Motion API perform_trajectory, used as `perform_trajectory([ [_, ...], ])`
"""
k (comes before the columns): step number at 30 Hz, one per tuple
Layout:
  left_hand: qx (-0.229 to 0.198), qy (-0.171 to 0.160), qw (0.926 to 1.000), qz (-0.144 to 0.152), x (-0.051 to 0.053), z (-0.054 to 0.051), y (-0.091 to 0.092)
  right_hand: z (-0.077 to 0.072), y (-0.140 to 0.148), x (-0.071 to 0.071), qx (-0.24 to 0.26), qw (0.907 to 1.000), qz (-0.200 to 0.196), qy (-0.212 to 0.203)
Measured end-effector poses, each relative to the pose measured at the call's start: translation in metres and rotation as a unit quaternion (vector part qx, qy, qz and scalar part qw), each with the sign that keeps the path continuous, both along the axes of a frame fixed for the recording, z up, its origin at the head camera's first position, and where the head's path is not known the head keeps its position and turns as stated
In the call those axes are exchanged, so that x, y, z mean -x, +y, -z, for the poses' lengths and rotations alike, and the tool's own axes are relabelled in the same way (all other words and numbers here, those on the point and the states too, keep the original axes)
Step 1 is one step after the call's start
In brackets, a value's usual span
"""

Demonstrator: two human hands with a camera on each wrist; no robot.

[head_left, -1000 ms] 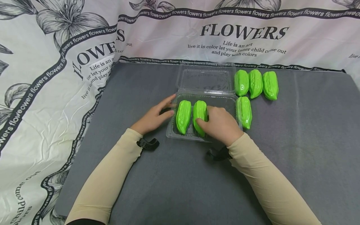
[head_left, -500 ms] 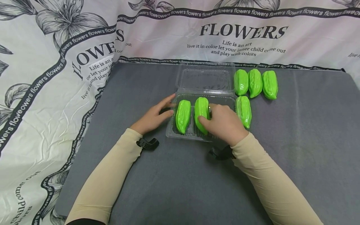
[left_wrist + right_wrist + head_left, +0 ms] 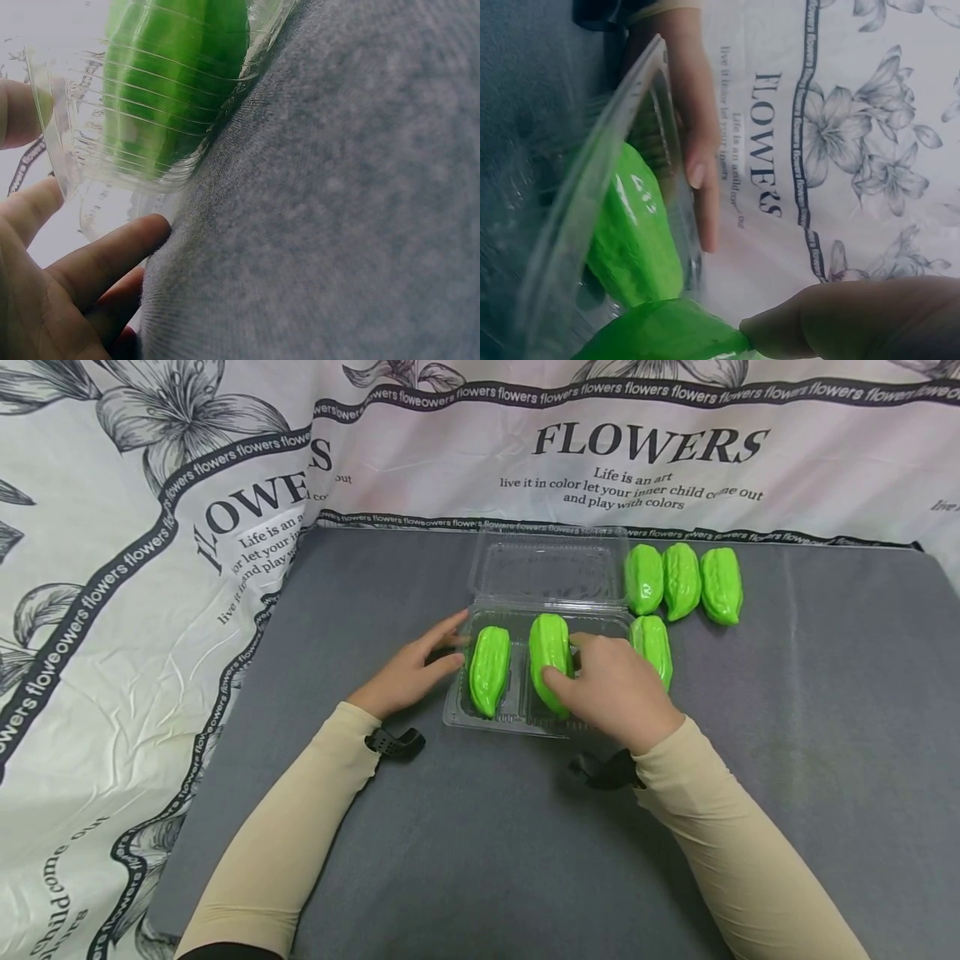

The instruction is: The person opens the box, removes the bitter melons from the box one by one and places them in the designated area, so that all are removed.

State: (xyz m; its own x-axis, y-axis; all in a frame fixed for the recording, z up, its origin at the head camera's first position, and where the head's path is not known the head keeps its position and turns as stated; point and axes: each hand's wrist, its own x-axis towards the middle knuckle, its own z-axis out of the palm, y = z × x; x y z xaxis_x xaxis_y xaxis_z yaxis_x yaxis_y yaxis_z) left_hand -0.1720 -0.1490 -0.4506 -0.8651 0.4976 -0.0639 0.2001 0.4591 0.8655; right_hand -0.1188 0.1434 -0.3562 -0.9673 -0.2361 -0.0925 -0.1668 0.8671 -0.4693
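A clear plastic clamshell box (image 3: pixel 517 724) lies unfolded on the table. In its left part rests one bright green ridged fruit (image 3: pixel 489 672); whether it is real or fake I cannot tell. My right hand (image 3: pixel 618 689) grips a second green ridged fruit (image 3: pixel 550 660) over the middle of the box, thumb on the near side; its other fingers are partly hidden. That fruit tip and the thumb (image 3: pixel 810 322) show low in the right wrist view. My left hand (image 3: pixel 411 672) touches the box's left wall with fingers extended, its fingers (image 3: pixel 112 259) against the plastic in the left wrist view.
Three more green fruits (image 3: pixel 682 582) stand in a row at the back right, and another fruit (image 3: pixel 652 647) lies just right of the box. The open lid (image 3: pixel 551 568) leans toward the flower-printed cloth (image 3: pixel 645 460) behind. A grey cloth (image 3: pixel 450 843) covers the table.
My right hand has moved to the right inside the box, carrying the second fruit away from the first and slightly farther back. My left hand has stayed in place.
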Motion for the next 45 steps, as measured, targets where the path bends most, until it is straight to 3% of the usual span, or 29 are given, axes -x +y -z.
perform_trajectory([
  [6, -0.002, 0.005, 1.0, 0.005, 0.001, 0.0, 0.002, -0.009, 0.01, -0.002, 0.004, 0.9999, 0.009, -0.007],
  [16, -0.009, 0.012, 0.9998, 0.011, 0.004, 0.002, 0.003, -0.019, 0.026, -0.005, 0.025, 0.9986, 0.039, 0.027],
  [24, -0.007, 0.008, 0.9999, 0.01, 0.003, 0.001, 0.003, -0.02, 0.042, -0.008, 0.025, 0.9972, 0.059, 0.038],
  [33, -0.01, 0.003, 0.9999, 0.011, 0.003, 0.0, 0.001, -0.019, 0.059, -0.011, 0.017, 0.9975, 0.067, 0.017],
  [45, -0.008, 0.001, 1.0, 0.004, 0.0, 0.001, -0.001, -0.027, 0.08, -0.011, 0.015, 0.9948, 0.096, 0.028],
])
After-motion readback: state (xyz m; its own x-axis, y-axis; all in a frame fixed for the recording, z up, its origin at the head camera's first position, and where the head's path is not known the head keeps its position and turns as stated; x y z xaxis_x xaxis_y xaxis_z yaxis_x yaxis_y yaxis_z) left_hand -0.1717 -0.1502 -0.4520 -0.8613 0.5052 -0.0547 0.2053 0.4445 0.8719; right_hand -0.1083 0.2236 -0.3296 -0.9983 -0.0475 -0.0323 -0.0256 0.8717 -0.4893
